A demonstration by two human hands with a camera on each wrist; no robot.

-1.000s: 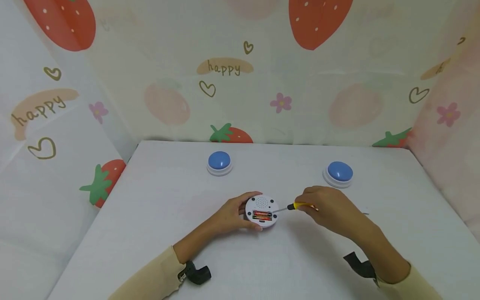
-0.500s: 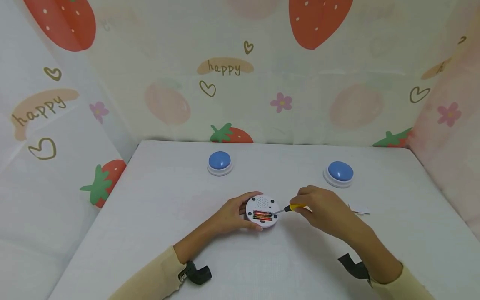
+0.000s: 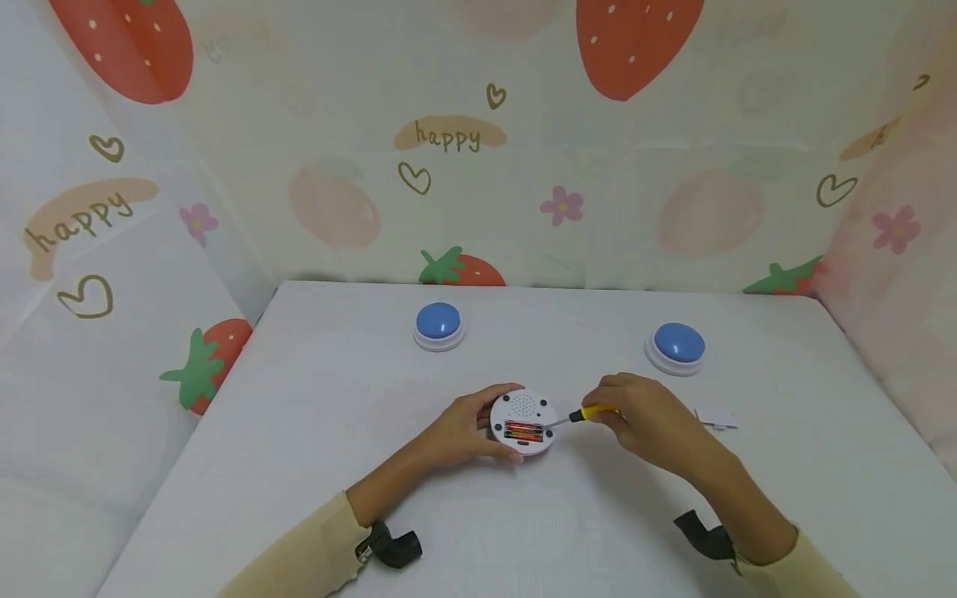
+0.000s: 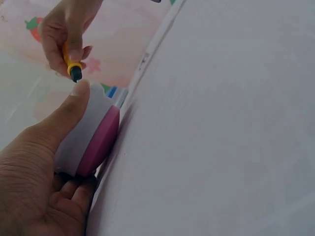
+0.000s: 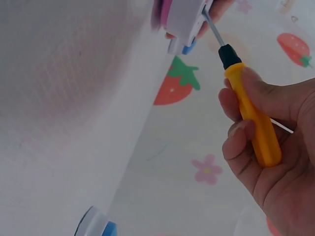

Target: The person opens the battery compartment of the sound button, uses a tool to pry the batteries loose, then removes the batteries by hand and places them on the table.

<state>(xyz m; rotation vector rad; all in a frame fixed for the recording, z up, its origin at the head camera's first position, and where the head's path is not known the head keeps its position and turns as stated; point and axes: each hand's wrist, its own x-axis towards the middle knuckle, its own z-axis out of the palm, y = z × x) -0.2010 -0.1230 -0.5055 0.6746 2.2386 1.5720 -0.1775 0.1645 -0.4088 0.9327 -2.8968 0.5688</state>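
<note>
A round push button (image 3: 522,403) lies upside down, its white base with speaker holes facing up and its pink dome (image 4: 101,142) underneath. In its open battery compartment sit orange-and-black batteries (image 3: 523,431). My left hand (image 3: 467,428) grips the button by its left side, the thumb along the near rim. A screwdriver (image 5: 256,113) with a yellow handle and black collar is held in my right hand (image 3: 646,415), thumb and fingers wrapped round the handle. Its metal shaft (image 5: 214,30) slants down to the left, the tip at the right end of the compartment.
Two more push buttons with blue domes stand farther back, a left one (image 3: 438,324) and a right one (image 3: 676,347). A small white cover (image 3: 718,417) lies on the white table (image 3: 299,374) beyond my right wrist. Strawberry-print cloth (image 3: 628,166) walls the back and sides.
My right hand and the screwdriver have shifted slightly left, uncovering more of the small white cover. The screwdriver tip stays at the compartment's right end. My left hand and the button stay put.
</note>
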